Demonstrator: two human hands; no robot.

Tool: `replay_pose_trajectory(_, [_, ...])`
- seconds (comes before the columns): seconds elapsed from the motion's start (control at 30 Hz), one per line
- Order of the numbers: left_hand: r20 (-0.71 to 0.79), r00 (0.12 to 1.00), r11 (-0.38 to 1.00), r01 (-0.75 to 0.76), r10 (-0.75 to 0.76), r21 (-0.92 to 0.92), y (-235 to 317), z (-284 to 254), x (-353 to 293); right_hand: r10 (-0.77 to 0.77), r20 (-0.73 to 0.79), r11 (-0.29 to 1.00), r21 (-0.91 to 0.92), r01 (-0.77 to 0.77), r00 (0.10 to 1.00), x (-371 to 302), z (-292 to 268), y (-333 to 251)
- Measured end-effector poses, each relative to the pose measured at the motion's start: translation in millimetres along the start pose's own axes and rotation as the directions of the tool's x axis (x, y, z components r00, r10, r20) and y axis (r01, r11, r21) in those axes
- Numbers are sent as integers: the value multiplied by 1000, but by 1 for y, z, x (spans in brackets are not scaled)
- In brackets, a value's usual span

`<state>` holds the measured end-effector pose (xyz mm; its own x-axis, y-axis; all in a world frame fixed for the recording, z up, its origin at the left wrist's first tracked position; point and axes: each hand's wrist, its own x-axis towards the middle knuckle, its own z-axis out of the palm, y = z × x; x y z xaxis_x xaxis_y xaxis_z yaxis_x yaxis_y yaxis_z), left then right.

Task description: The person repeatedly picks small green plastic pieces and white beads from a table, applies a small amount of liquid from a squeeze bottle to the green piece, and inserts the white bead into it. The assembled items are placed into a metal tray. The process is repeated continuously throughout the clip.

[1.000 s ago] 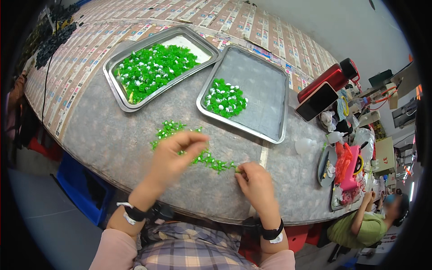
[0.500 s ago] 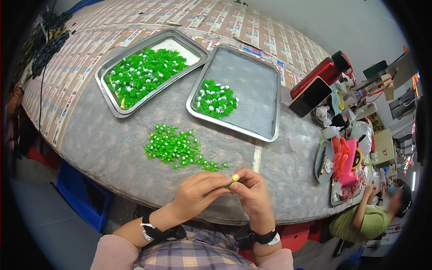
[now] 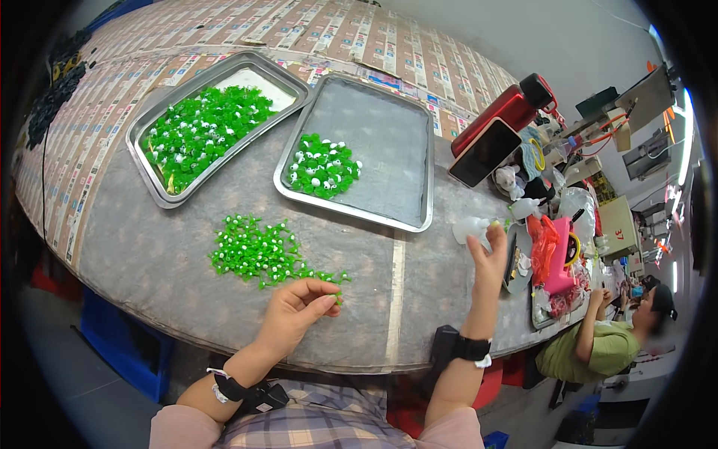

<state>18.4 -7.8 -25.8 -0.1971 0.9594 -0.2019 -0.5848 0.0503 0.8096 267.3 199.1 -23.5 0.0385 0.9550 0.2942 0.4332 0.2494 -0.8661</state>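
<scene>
My left hand [image 3: 301, 313] is closed in a pinch on a small green plastic piece [image 3: 338, 298], just above the table. Beside it lies a loose pile of green pieces with white dots [image 3: 258, 251]. My right hand [image 3: 488, 262] is raised to the right with thumb and index finger apart; nothing shows between them. A pale yellow covering [image 3: 493, 224] appears on its index fingertip. Close behind that hand stands a translucent white bottle [image 3: 465, 230], partly hidden by it, and a second translucent bottle [image 3: 525, 208] is farther right.
Two metal trays stand beyond the pile: a left tray [image 3: 166, 200] full of green and white pieces, and a right tray [image 3: 430, 172] with a smaller heap. A red flask [image 3: 490, 120], phone [image 3: 485, 152], grey dish [image 3: 516, 280] and pink holder [image 3: 559, 258] line the right. A person [image 3: 606, 337] sits there.
My hands have parted. The left moved left and down toward the pile, still pinching a green piece; the right moved up and right to the bottles and opened. The view shifted slightly.
</scene>
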Motion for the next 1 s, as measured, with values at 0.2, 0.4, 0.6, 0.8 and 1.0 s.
replay_pose_trajectory(0.2, [84,994,994,72,-65,-82,6,-4,-2,50,129,997,-60,-43,990,4,11,-15])
replay_pose_trajectory(0.4, [84,993,976,101,-86,-194,4,-9,1,-179,6,890,427,160,984,-41,23,-110])
replay_pose_trajectory(0.6, [75,990,963,138,-123,-233,5,-8,2,-197,-88,865,454,215,976,-71,36,-142])
replay_pose_trajectory(0.8, [79,988,950,150,-133,-273,4,-10,3,-153,27,832,543,114,988,-92,62,-154])
replay_pose_trajectory(1.0, [87,988,950,146,-127,-277,4,-10,3,-492,3,759,490,428,870,-101,76,-136])
